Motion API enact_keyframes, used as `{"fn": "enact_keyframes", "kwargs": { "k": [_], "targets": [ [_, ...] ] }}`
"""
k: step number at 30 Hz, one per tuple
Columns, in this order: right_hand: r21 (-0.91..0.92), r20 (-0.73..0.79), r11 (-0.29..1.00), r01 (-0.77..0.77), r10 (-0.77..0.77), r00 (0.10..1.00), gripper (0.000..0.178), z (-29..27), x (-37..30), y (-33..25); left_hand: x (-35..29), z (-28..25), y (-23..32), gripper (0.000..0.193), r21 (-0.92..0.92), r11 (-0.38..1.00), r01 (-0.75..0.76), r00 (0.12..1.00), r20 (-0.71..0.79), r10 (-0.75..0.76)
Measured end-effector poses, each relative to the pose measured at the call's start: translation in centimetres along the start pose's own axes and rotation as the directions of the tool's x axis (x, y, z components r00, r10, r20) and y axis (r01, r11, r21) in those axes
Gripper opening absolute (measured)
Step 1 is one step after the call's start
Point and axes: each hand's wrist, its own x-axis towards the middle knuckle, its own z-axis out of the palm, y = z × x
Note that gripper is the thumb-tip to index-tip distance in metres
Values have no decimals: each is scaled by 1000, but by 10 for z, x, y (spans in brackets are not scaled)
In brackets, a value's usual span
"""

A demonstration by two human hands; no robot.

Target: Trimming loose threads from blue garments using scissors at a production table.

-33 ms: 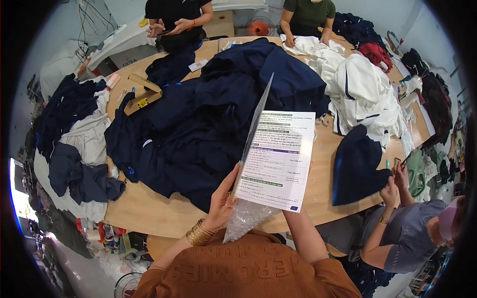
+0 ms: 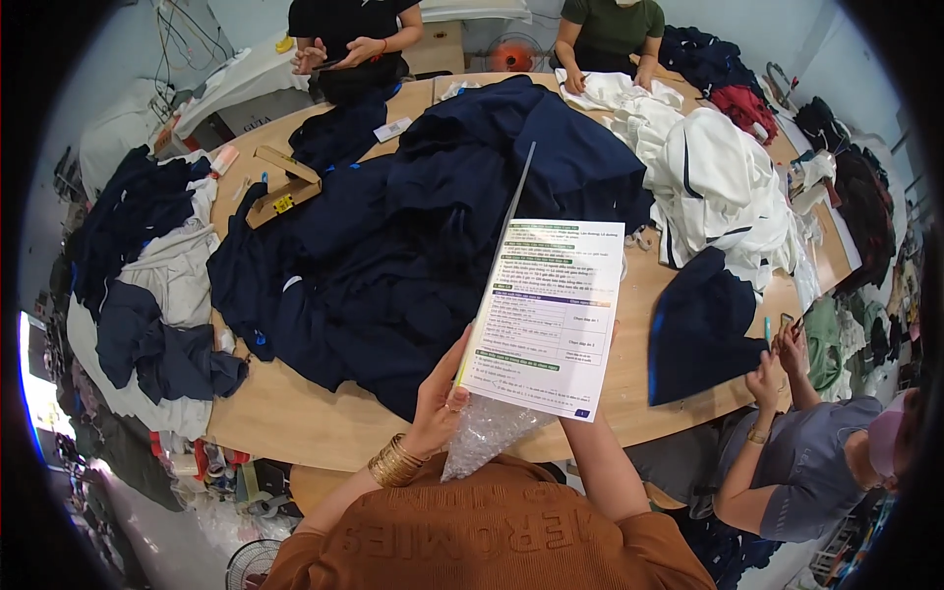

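Note:
In front of me is a printed booklet (image 2: 547, 324) with green and purple bands on white pages. Its right page faces me, while the left leaf stands up nearly edge-on. My left hand (image 2: 436, 405), with gold bangles at the wrist, is closed on the booklet's lower left edge, thumb in front. My right forearm (image 2: 600, 467) runs up behind the right page, which hides my right hand and its fingers. A clear plastic bag (image 2: 497, 430) hangs below the booklet, between my arms. Beyond lies a large heap of navy garments (image 2: 354, 265).
White garments (image 2: 713, 167) are piled at the right, grey and navy ones (image 2: 162, 285) at the left. An opened cardboard box (image 2: 283, 192) sits on the wooden table (image 2: 285, 428). A co-worker (image 2: 796, 452) on the right handles a navy piece (image 2: 703, 329). Two people are across the table.
The booklet's left leaf has turned closer to edge-on, so more of the right page shows. The co-worker's navy piece at the right has shifted slightly left. My arms have barely moved.

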Motion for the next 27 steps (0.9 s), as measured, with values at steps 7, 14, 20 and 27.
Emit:
{"fn": "enact_keyframes", "kwargs": {
  "k": [7, 14, 20, 27],
  "targets": [
    [-163, -180, 986, 29, -59, 982, 72, -4, -19, -7, -15, 3, -17, 54, -26, 999, -41, 996, -86, 38],
    [-34, -12, 999, 21, -21, 1000, 71, -13, 2, -3, -18, -3, -14, 56, 98, 995, -12, 1000, -7, 13],
    [74, 137, 997, -9, -1, 991, 70, -33, -5, -6, -5, 3, 6, 72, -5, 999, -49, 999, 22, 49],
    [175, 300, 984, -23, -31, 953, 69, -37, 18, -7, 5, 12, 8, 73, -74, 985, -158, 987, -6, 158]
  ]
}}
